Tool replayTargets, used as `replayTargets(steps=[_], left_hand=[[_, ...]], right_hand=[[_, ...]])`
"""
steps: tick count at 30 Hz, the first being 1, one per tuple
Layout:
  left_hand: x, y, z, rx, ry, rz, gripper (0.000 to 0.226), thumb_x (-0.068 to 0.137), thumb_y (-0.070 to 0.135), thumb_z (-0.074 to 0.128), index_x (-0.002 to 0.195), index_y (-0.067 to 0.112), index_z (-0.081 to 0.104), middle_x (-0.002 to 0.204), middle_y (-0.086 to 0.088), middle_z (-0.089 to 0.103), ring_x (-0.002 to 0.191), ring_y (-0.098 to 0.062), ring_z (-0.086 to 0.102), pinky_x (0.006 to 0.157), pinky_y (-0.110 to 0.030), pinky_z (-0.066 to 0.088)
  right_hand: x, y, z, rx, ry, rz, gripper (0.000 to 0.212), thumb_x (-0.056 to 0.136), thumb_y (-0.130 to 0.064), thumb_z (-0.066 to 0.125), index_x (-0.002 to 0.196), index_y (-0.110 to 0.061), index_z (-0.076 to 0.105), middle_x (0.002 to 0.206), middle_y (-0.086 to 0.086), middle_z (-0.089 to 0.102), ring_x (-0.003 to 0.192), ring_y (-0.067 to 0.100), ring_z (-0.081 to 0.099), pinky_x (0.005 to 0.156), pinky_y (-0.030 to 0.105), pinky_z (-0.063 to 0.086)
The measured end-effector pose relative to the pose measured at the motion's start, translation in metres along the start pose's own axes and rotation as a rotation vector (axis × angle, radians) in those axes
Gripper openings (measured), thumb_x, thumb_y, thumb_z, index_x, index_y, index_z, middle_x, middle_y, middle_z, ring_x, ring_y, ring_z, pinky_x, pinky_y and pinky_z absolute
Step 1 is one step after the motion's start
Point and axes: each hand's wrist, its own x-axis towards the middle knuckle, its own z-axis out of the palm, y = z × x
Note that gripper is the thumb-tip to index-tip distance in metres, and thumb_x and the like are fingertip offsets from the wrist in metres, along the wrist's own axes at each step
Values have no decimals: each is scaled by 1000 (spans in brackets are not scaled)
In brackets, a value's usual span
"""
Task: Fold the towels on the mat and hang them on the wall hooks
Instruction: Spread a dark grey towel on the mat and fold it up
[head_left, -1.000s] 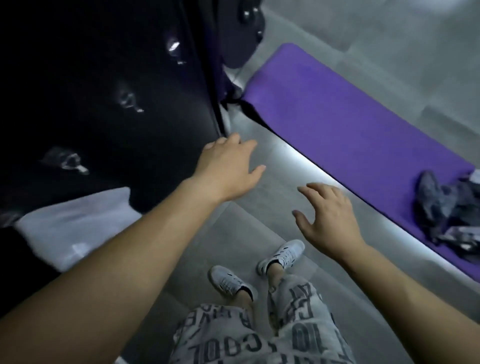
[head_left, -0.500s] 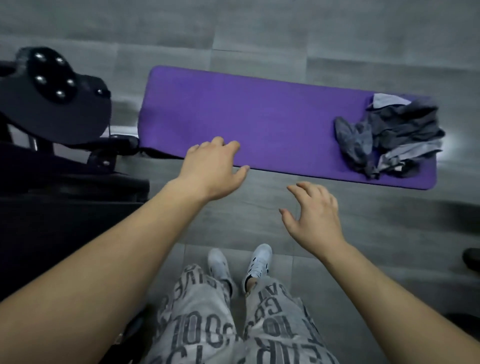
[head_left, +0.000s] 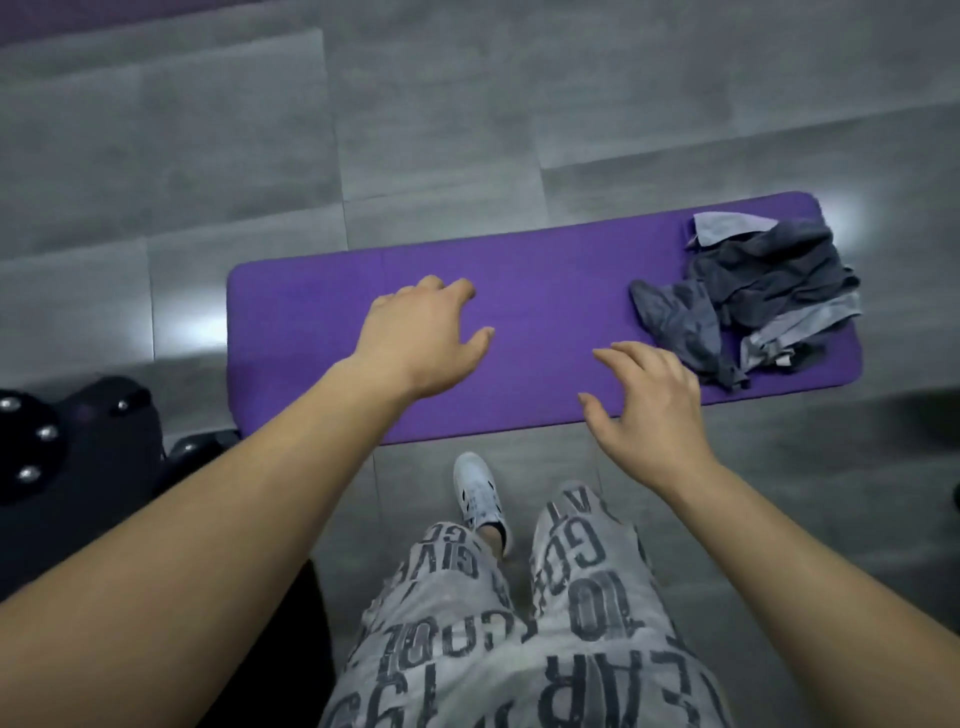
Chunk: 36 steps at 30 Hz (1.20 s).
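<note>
Head view, looking down at a grey tiled floor (head_left: 415, 130). A purple mat (head_left: 545, 280) lies flat across it.

Towels (head_left: 753, 296): a crumpled heap in dark and light grey on the mat's right end, unfolded.

Left hand (head_left: 421, 338): palm down over the mat's middle-left part, fingers loosely bent, holding nothing.

Right hand (head_left: 649, 410): palm down over the mat's near edge, fingers spread and slightly bent, empty. It is just left of the towel heap; contact with it cannot be told.

Below: letter-printed grey trousers (head_left: 519, 634) and one white shoe (head_left: 478, 488) near the mat's near edge. Far left: a black object with metal studs (head_left: 78, 452).
</note>
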Motion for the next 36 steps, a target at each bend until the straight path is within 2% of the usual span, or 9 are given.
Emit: replayTargets(steps=[4,10,13,18,23,29,36], left_hand=[[82,-4,-48,44,33,77,56,94,56,48,140,24,48,130,-10,57,119,-34,56,96,-45,45],[230,13,-109,65,63,190,54,95,53,49,139,22,49,130,-10,58,117,-35,57,97,-47,44],[317,25,-135,92,56,248,52,95,53,47,136,22,51,129,-11,58,116,-35,57,95,-45,43],[532,70,-198,209,-27,362,53,95,51,50,140,23,48,135,-13,55,120,-37,54,95,-45,42],[741,141,-244,341,-95,570,51,96,51,47,138,22,48,129,-13,56,113,-37,57,93,-42,42],[854,232,-276,406,-240,734,51,97,51,46,140,23,46,130,-9,55,112,-36,56,91,-40,42],[928,368,-273,558,-377,1087,53,96,51,47,143,26,46,132,-6,56,113,-32,57,91,-38,43]], right_hand=[[76,1,-21,12,30,68,49,87,-40,66,130,-18,61,132,3,57,125,28,48,105,48,35],[196,25,-34,58,92,196,51,85,-47,57,128,-19,62,129,1,58,120,28,50,103,47,38],[269,47,-30,87,93,259,49,87,-45,59,128,-19,62,130,1,58,120,29,50,102,47,38],[431,94,-24,168,56,419,49,87,-46,59,128,-19,61,131,1,57,121,28,50,100,46,38],[598,144,-42,228,110,614,41,87,-37,69,122,-15,64,125,5,61,111,30,56,93,46,45],[696,180,-90,343,202,817,46,89,-43,57,128,-21,60,129,-1,58,119,22,49,100,43,42],[732,236,-114,374,392,1205,44,81,-39,59,115,-13,67,117,7,65,102,31,61,85,46,51]])
